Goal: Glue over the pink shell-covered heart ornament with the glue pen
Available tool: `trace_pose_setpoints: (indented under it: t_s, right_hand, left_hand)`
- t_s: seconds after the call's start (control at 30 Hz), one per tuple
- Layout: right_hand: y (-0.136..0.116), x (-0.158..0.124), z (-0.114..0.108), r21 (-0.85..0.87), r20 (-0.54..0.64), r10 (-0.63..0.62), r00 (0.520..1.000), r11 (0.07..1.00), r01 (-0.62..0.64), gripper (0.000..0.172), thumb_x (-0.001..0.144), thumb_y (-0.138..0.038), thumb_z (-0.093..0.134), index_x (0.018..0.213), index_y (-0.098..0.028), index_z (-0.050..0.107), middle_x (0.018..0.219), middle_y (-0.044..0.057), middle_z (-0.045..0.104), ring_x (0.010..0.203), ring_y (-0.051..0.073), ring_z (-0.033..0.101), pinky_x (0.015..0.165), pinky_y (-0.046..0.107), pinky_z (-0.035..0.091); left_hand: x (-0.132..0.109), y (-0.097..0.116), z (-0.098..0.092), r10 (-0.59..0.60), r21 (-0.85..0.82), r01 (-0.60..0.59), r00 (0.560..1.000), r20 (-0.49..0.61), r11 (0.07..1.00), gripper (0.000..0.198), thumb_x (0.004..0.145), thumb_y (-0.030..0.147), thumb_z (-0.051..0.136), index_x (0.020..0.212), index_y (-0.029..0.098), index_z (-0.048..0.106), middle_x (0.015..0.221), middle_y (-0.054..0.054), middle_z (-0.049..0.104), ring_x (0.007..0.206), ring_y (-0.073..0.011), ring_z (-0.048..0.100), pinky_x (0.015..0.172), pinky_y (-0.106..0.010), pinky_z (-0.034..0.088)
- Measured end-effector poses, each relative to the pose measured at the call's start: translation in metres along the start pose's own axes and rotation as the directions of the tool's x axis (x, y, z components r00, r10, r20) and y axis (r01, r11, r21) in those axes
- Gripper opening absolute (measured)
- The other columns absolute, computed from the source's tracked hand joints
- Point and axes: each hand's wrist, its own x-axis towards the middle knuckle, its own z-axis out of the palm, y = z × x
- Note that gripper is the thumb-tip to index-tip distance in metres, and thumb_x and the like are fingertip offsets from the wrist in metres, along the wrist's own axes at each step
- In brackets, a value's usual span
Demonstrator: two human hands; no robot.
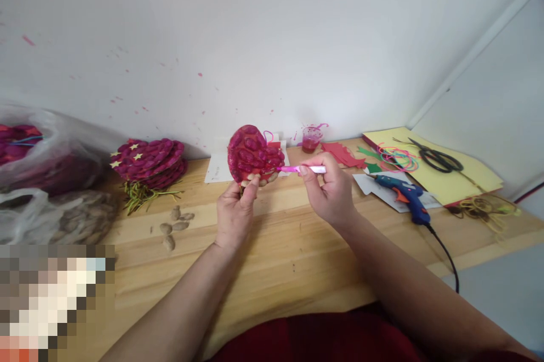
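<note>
My left hand (238, 206) pinches the lower edge of a rounded red craft piece (247, 149) with peanuts stuck over its face. Most of those peanuts are coated in wet-looking magenta paint, while a few along the bottom are bare tan. My right hand (329, 192) grips a slim paintbrush (314, 169) with a white handle, its front part stained pink. The brush tip touches the lower right side of the craft piece. Behind my hands, a clear cup (311, 140) of magenta paint stands against the wall.
Left are stacked magenta peanut pieces (148, 161), loose peanuts (169, 229) and plastic bags (55, 158). Right lie red paper (342, 155), coloured cord (397, 158), black scissors (442, 159) on yellow sheets (476, 181), and a blue glue gun (402, 192) with a trailing cable.
</note>
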Motion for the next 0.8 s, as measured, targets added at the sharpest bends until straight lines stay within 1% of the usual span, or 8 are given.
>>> trace_pose_setpoints:
  t_s: [0.07, 0.17, 0.3, 0.4, 0.47, 0.6, 0.7, 0.8]
  right_hand:
    - [0.001, -0.001, 0.001, 0.049, -0.016, 0.007, 1.000, 0.999, -0.007, 0.007, 0.097, -0.030, 0.058, 0.096, -0.023, 0.060, 0.081, 0.001, 0.066, 0.068, 0.015, 0.060, 0.064, 0.030, 0.047]
    - [0.004, -0.002, 0.003, 0.113, -0.003, 0.033, 0.999, 0.993, -0.032, 0.008, 0.098, -0.032, 0.059, 0.100, -0.023, 0.060, 0.085, 0.002, 0.068, 0.073, 0.016, 0.063, 0.067, 0.031, 0.048]
    - [0.009, -0.001, 0.005, 0.124, -0.016, 0.124, 0.992, 0.985, -0.121, 0.013, 0.097, -0.036, 0.061, 0.097, -0.023, 0.060, 0.078, 0.000, 0.067, 0.069, 0.015, 0.063, 0.065, 0.030, 0.047]
    - [0.011, 0.001, 0.006, 0.231, -0.028, 0.171, 0.985, 0.960, -0.160, 0.018, 0.097, -0.040, 0.061, 0.097, -0.022, 0.059, 0.077, 0.000, 0.067, 0.070, 0.015, 0.065, 0.065, 0.029, 0.049]
    - [0.011, 0.001, 0.007, 0.287, -0.011, 0.183, 0.983, 0.942, -0.173, 0.020, 0.097, -0.042, 0.061, 0.097, -0.022, 0.059, 0.077, -0.001, 0.068, 0.070, 0.015, 0.066, 0.065, 0.028, 0.051]
    - [0.012, 0.002, 0.008, 0.271, 0.004, 0.222, 0.975, 0.938, -0.215, 0.021, 0.096, -0.042, 0.064, 0.096, -0.022, 0.060, 0.076, -0.001, 0.068, 0.068, 0.014, 0.066, 0.062, 0.027, 0.050]
    - [0.013, 0.003, 0.008, 0.338, -0.010, 0.258, 0.966, 0.910, -0.240, 0.022, 0.095, -0.043, 0.065, 0.095, -0.022, 0.059, 0.077, -0.001, 0.068, 0.069, 0.014, 0.068, 0.064, 0.027, 0.052]
    - [0.012, 0.002, 0.008, 0.347, 0.002, 0.222, 0.975, 0.915, -0.208, 0.021, 0.096, -0.043, 0.064, 0.096, -0.022, 0.060, 0.078, -0.001, 0.068, 0.069, 0.013, 0.067, 0.065, 0.027, 0.052]
  left_hand:
    - [0.000, 0.001, 0.001, -0.034, -0.032, 0.034, 0.999, 0.000, 0.999, 0.038, 0.081, 0.052, 0.074, 0.066, 0.021, 0.058, 0.055, 0.005, 0.045, 0.051, -0.0104, 0.036, 0.050, -0.025, 0.029]
    - [0.000, 0.005, 0.003, -0.077, -0.079, 0.077, 0.997, 0.013, 0.994, 0.037, 0.078, 0.052, 0.076, 0.068, 0.020, 0.060, 0.060, 0.004, 0.053, 0.051, -0.0093, 0.037, 0.050, -0.025, 0.029]
    - [-0.001, 0.009, 0.005, -0.129, -0.141, 0.128, 0.992, 0.003, 0.982, 0.036, 0.073, 0.051, 0.078, 0.075, 0.019, 0.064, 0.068, 0.002, 0.060, 0.053, -0.0087, 0.041, 0.052, -0.025, 0.030]
    - [-0.001, 0.009, 0.005, -0.153, -0.173, 0.151, 0.988, 0.003, 0.973, 0.037, 0.071, 0.051, 0.080, 0.075, 0.018, 0.064, 0.068, 0.003, 0.059, 0.052, -0.0075, 0.039, 0.052, -0.025, 0.028]
    - [0.000, 0.009, 0.004, -0.160, -0.189, 0.159, 0.987, 0.010, 0.969, 0.038, 0.070, 0.051, 0.081, 0.074, 0.017, 0.064, 0.069, 0.004, 0.058, 0.051, -0.0063, 0.036, 0.050, -0.025, 0.026]
    - [0.000, 0.009, 0.004, -0.197, -0.230, 0.198, 0.980, 0.028, 0.953, 0.042, 0.068, 0.052, 0.083, 0.070, 0.018, 0.059, 0.065, 0.004, 0.056, 0.048, -0.0056, 0.032, 0.046, -0.026, 0.018]
    - [0.000, 0.009, 0.004, -0.208, -0.243, 0.211, 0.977, 0.039, 0.947, 0.044, 0.068, 0.053, 0.084, 0.069, 0.018, 0.058, 0.063, 0.004, 0.054, 0.046, -0.0047, 0.029, 0.045, -0.025, 0.017]
    - [0.000, 0.008, 0.003, -0.176, -0.233, 0.177, 0.984, 0.025, 0.956, 0.042, 0.070, 0.051, 0.084, 0.070, 0.016, 0.060, 0.065, 0.004, 0.056, 0.047, -0.0037, 0.028, 0.045, -0.024, 0.017]
